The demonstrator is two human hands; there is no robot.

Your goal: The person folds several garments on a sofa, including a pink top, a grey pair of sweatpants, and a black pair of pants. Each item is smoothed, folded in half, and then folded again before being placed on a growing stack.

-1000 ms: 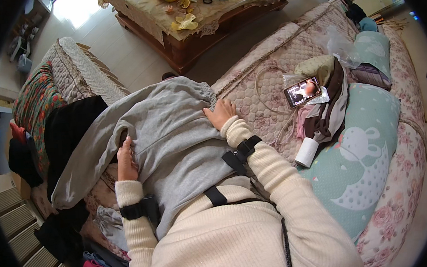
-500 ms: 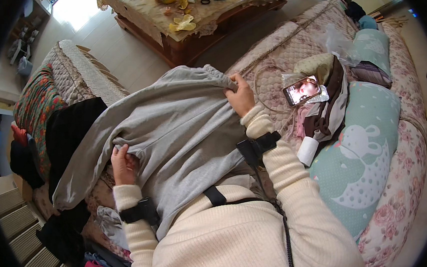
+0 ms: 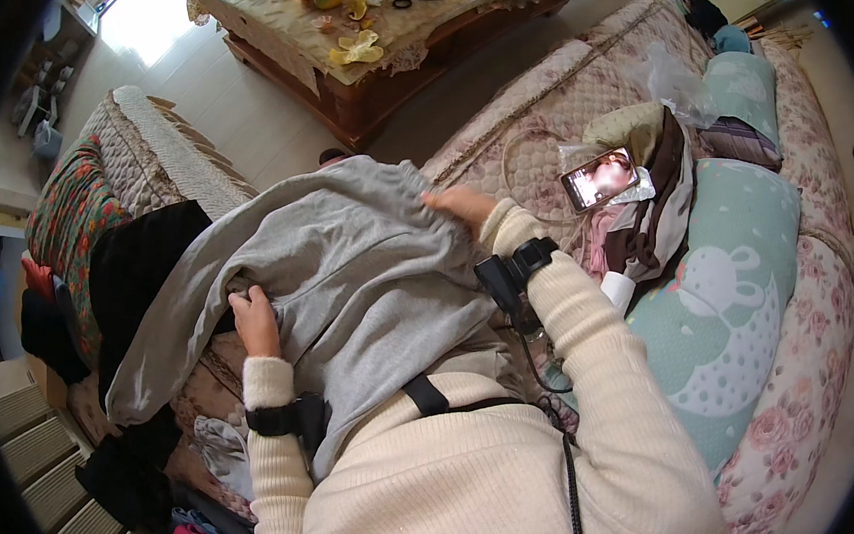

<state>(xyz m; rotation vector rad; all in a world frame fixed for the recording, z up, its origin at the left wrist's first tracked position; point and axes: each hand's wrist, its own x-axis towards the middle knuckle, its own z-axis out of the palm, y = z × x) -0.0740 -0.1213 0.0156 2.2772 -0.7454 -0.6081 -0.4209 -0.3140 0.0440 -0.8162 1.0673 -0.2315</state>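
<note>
Your left hand (image 3: 257, 323) has its grip pinched closed on a fold of one soft, rumpled grey garment (image 3: 355, 243) (its far end gathered), spread before you to the front edge of the quilted sofa (image 3: 554, 96), where two printed green pillows (image 3: 725, 294) lie rightward. That far end sags lower than half a second ago; blur hides how closed your right hand (image 3: 464, 207) is.
</note>
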